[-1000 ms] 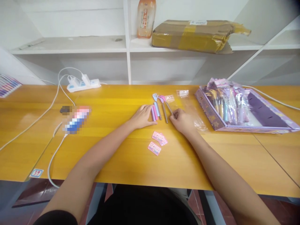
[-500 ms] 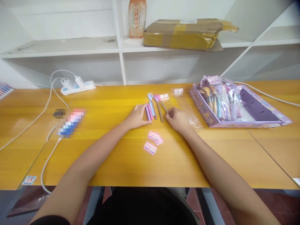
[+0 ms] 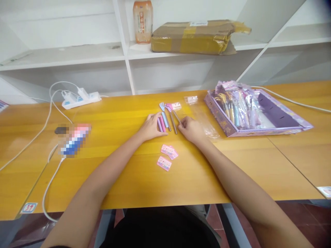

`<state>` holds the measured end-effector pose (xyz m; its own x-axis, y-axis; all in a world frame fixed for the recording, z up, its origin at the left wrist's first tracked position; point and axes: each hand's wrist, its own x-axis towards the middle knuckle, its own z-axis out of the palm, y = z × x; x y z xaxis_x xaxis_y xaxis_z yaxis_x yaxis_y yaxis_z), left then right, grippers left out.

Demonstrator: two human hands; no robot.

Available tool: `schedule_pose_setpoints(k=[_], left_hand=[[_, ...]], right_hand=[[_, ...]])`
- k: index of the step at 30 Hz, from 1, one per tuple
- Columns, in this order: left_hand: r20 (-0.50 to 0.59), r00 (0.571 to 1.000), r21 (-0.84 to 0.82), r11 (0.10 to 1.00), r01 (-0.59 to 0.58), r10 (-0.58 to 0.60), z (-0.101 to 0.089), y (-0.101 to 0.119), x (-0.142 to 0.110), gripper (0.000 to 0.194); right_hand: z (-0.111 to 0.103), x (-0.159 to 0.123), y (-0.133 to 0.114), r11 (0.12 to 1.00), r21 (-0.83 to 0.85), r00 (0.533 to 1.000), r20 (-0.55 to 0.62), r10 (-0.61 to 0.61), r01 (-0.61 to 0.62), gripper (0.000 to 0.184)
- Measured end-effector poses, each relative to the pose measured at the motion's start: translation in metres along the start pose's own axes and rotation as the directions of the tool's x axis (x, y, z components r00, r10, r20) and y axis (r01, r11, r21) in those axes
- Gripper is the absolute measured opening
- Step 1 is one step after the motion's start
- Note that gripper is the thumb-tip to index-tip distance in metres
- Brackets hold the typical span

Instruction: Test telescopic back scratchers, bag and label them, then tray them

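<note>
Several small pastel utensils (image 3: 165, 119) lie side by side on the yellow table (image 3: 134, 179): pink, purple and blue handles, with a blue fork head and a pink one at the far end. My left hand (image 3: 150, 126) rests with its fingers against the purple and pink handles at the left of the row. My right hand (image 3: 190, 129) is curled at the right of the row, pinching the lower end of a thin metal stem. Pink cards (image 3: 168, 152) and another pink card (image 3: 163, 163) lie just in front of my hands.
A purple tray (image 3: 279, 119) with several wrapped items stands at the right. Clear plastic bags (image 3: 204, 120) lie beside my right hand. A white power strip (image 3: 79, 99) with cables is at the back left, and a blurred object (image 3: 73, 139) beside it. White shelves behind hold a bottle (image 3: 142, 20) and a taped parcel (image 3: 193, 36).
The view has shifted, so everything sits further left in the frame. My right hand has edged closer to the row of utensils. My left hand has stayed on the handles.
</note>
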<state>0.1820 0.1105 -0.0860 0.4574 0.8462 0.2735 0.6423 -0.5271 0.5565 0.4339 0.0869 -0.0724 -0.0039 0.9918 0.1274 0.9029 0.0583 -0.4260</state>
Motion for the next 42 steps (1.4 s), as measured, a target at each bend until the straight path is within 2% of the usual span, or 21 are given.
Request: schedule_pose_setpoints(k=[7, 11, 14, 17, 20, 22, 24, 27, 29, 30, 32, 35, 37, 39, 42], left_hand=[[-0.028, 1.0, -0.085, 0.996, 0.003, -0.006, -0.003, 0.003, -0.001, 0.124], [-0.065, 0.998, -0.237, 0.972, -0.01, -0.006, -0.002, -0.002, 0.0, 0.124], [-0.097, 0.995, -0.367, 0.93, -0.004, -0.034, 0.001, -0.008, 0.001, 0.127], [-0.126, 0.991, -0.463, 0.886, -0.013, -0.051, 0.002, -0.011, 0.002, 0.127], [-0.169, 0.981, -0.556, 0.831, -0.017, -0.093, -0.001, -0.01, 0.003, 0.122], [-0.185, 0.967, -0.671, 0.742, 0.006, -0.175, -0.004, -0.004, 0.003, 0.116], [-0.148, 0.945, -0.812, 0.582, 0.052, -0.292, -0.008, 0.006, 0.001, 0.103], [0.022, 0.907, -0.939, 0.304, 0.163, -0.42, -0.013, 0.026, -0.014, 0.075], [0.135, 0.892, -0.949, 0.201, 0.241, -0.432, -0.016, 0.038, -0.033, 0.061], [0.169, 0.893, -0.945, 0.189, 0.267, -0.416, -0.018, 0.042, -0.045, 0.057], [0.208, 0.915, -0.927, 0.228, 0.297, -0.346, -0.02, 0.046, -0.068, 0.049], [0.216, 0.95, -0.851, 0.434, 0.296, -0.226, -0.024, 0.045, -0.095, 0.05], [0.213, 0.958, -0.791, 0.542, 0.284, -0.191, -0.025, 0.043, -0.105, 0.053], [0.222, 0.957, -0.756, 0.587, 0.29, -0.187, -0.024, 0.043, -0.107, 0.055], [0.238, 0.953, -0.736, 0.605, 0.303, -0.188, -0.024, 0.046, -0.106, 0.055]], right_hand=[[0.003, 0.002, 0.007, 0.988, 0.151, 1.0, -0.016, 0.025, -0.022, 0.015], [0.005, 0.005, 0.013, 0.964, 0.263, 0.998, -0.037, 0.06, -0.048, 0.013], [0.006, 0.007, 0.018, 0.911, 0.404, 0.991, -0.058, 0.119, -0.086, 0.016], [0.005, 0.008, 0.021, 0.783, 0.612, 0.983, -0.05, 0.179, -0.111, 0.027], [0.0, 0.007, 0.02, 0.518, 0.849, 0.975, -0.011, 0.222, -0.109, 0.039], [-0.005, 0.005, 0.017, 0.305, 0.95, 0.982, 0.009, 0.188, -0.067, 0.045], [-0.011, 0.001, 0.014, 0.155, 0.987, 0.994, 0.031, 0.103, -0.046, 0.047], [-0.018, -0.007, 0.006, 0.083, 0.992, 0.995, 0.096, -0.02, -0.094, 0.043], [-0.021, -0.013, 0.001, 0.082, 0.989, 0.989, 0.128, -0.07, -0.122, 0.041], [-0.022, -0.017, -0.003, 0.087, 0.988, 0.987, 0.135, -0.09, -0.127, 0.041], [-0.022, -0.024, -0.009, 0.115, 0.984, 0.98, 0.152, -0.129, -0.137, 0.04], [-0.021, -0.033, -0.016, 0.192, 0.971, 0.962, 0.183, -0.201, -0.145, 0.038], [-0.019, -0.038, -0.019, 0.229, 0.962, 0.946, 0.205, -0.25, -0.148, 0.037], [-0.016, -0.041, -0.021, 0.229, 0.96, 0.93, 0.227, -0.288, -0.163, 0.041], [-0.012, -0.045, -0.022, 0.212, 0.963, 0.928, 0.227, -0.296, -0.168, 0.047]])
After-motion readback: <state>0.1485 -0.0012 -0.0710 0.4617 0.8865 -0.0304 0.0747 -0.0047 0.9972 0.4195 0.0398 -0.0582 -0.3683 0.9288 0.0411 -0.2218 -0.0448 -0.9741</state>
